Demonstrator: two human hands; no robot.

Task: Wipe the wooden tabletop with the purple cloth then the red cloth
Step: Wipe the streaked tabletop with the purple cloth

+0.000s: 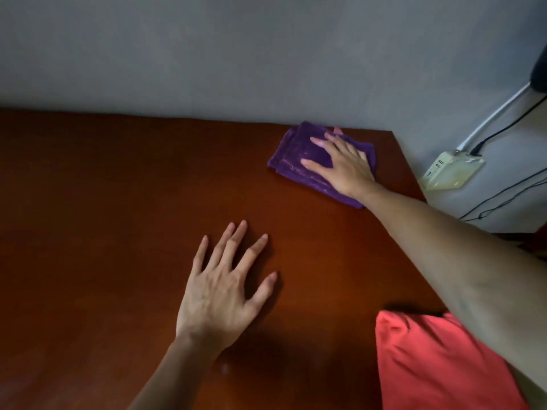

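Note:
The purple cloth [299, 156] lies folded near the far right corner of the dark reddish wooden tabletop [118, 202]. My right hand [343, 164] presses flat on top of it, fingers spread and pointing left, the arm stretched across the table. My left hand [228, 285] rests palm down on the bare wood in the middle, fingers apart, holding nothing. The red cloth [429, 362] lies at the near right edge, partly hidden under my right forearm.
A grey wall runs right behind the table's far edge. Past the right edge, a cream power strip [450, 171] with a white cable and black cords lies on the floor. A dark object [540, 72] shows at the upper right.

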